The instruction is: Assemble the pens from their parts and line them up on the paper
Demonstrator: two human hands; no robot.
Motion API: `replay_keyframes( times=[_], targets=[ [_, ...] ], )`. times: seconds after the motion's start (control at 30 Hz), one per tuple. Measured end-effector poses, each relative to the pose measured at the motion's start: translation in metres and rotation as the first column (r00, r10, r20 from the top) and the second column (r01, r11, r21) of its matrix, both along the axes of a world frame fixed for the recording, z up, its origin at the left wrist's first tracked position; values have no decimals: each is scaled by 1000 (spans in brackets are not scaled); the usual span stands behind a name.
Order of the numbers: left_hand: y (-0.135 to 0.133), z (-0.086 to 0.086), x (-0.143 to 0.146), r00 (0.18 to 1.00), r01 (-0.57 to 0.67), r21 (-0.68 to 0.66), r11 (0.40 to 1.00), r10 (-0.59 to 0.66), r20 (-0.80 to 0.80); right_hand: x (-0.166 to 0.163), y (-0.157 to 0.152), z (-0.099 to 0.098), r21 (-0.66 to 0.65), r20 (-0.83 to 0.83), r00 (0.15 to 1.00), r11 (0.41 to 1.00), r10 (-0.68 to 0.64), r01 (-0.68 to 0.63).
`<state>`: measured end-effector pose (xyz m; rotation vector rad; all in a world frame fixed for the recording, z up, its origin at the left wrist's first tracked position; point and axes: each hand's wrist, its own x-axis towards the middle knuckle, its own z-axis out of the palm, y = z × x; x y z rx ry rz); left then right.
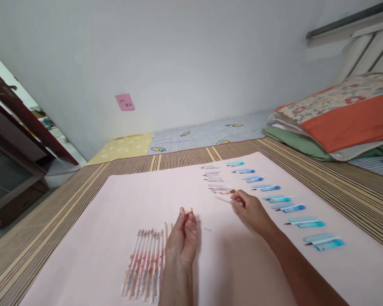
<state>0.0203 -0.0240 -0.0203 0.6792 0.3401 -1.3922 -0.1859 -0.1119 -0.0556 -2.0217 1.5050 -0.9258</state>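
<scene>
My left hand (185, 238) is closed, palm up, pinching a small pale tube-like pen part (189, 211) with a yellowish end; the rest of it is hidden by the fingers. My right hand (247, 208) is closed on a thin white pen refill (222, 196), its tip pointing left. Just behind that refill lies an orange-brown pen barrel (227, 192), close to the fingers. Below and between my hands a tiny grey piece, perhaps a spring (207, 230), rests on the pink sheet (92, 225). Beside my left wrist several white-and-pink pens (143, 263) lie in a row.
Sets of blue pen parts (301, 222) run in a slanting line on the right. Several clear pen pieces (213, 179) lie farther back. The sheet covers a striped mat (70, 199). Folded bedding (344, 114) is piled at the right, and a pink note (125, 102) is on the wall.
</scene>
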Motion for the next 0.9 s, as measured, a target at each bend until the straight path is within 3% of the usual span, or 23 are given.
replay_keyframes(
  times=[0.07,0.17,0.27,0.33,0.47,0.53,0.67,0.9],
  targets=[
    [0,2,-1,1000,-13,19,1000,13,7,6,6,12,76,277,960,996,33,-56],
    [0,5,-3,999,-43,35,998,42,22,14,15,31,146,704,707,961,65,-233],
    [0,8,-5,998,-51,36,998,50,29,17,24,47,104,817,564,930,122,-352],
    [0,8,-6,998,-55,33,998,53,41,17,31,55,72,786,598,935,161,-347],
    [0,6,-8,992,-91,20,996,89,94,20,45,69,20,539,824,975,176,-221],
    [0,6,-9,986,-117,10,993,115,119,23,51,74,-28,420,889,982,183,-189],
    [-1,6,-10,977,-147,-1,989,145,153,26,55,76,-126,307,930,977,201,-170],
    [1,6,-12,968,-104,-52,993,113,225,28,54,75,-170,268,936,967,229,-188]
  ],
)
